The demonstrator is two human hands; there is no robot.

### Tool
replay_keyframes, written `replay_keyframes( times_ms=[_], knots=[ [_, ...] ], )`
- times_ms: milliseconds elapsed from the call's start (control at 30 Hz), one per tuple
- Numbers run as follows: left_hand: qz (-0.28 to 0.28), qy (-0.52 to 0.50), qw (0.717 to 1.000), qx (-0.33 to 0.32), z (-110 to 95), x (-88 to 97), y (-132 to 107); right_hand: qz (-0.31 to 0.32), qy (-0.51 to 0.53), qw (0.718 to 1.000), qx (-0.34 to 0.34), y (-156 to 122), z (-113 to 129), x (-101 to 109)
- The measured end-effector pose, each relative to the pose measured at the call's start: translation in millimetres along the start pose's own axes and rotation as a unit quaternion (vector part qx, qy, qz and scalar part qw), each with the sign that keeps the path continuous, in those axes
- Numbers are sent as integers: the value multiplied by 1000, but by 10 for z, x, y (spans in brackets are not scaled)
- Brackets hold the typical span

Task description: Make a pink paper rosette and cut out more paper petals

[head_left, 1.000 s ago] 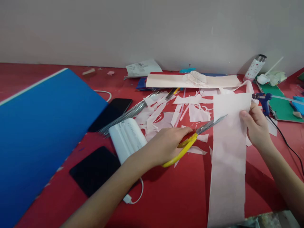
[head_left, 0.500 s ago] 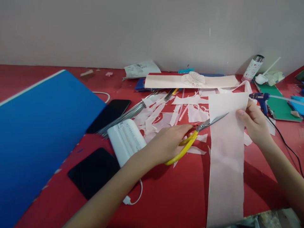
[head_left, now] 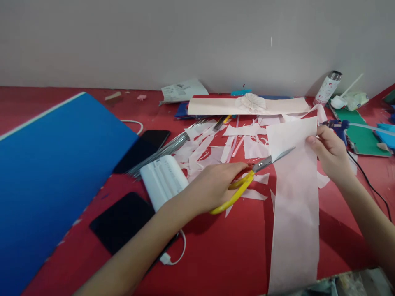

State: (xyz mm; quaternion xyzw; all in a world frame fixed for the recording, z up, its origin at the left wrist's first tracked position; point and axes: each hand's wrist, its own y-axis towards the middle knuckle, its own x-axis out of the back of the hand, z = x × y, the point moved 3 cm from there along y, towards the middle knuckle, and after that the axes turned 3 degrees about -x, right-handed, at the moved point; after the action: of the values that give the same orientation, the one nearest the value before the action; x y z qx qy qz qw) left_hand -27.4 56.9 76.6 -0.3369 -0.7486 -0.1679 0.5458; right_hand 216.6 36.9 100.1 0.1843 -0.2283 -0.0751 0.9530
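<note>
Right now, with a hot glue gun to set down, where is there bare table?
Bare red tabletop shows below the yellow-handled scissors, between the left forearm and the long pink strip, with another patch right of that strip. Crowded: the middle, with pink scraps and metal rods.

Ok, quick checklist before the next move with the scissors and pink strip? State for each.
1. Left hand closed on the yellow-handled steel scissors: ok.
2. Scissor blades across the edge of the pale pink strip, strip between them: cannot tell.
3. Right hand gripping the strip's upper end: ok.
4. Strip's lower length lying on the red tabletop: ok.
5. Blue hot glue gun clear of the right hand: not ok, it sits close beside the fingers.
</note>
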Motion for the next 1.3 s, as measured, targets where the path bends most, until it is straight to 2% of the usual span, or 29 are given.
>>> replay_keyframes(
  times_ms=[233,467,700,1300],
  knots=[
    [6,-7,1000,13,15,9,-25,-5,-30,999,10,46,33,9],
    [-15,8,1000,7,14,45,6,7,-81,995,60,98,84,19],
    [-20,21,1000,2,-5,107,55,5,-115,990,79,125,126,5],
    [27,80,996,12,74,224,8,42,-118,987,97,194,154,-52]
  ],
)
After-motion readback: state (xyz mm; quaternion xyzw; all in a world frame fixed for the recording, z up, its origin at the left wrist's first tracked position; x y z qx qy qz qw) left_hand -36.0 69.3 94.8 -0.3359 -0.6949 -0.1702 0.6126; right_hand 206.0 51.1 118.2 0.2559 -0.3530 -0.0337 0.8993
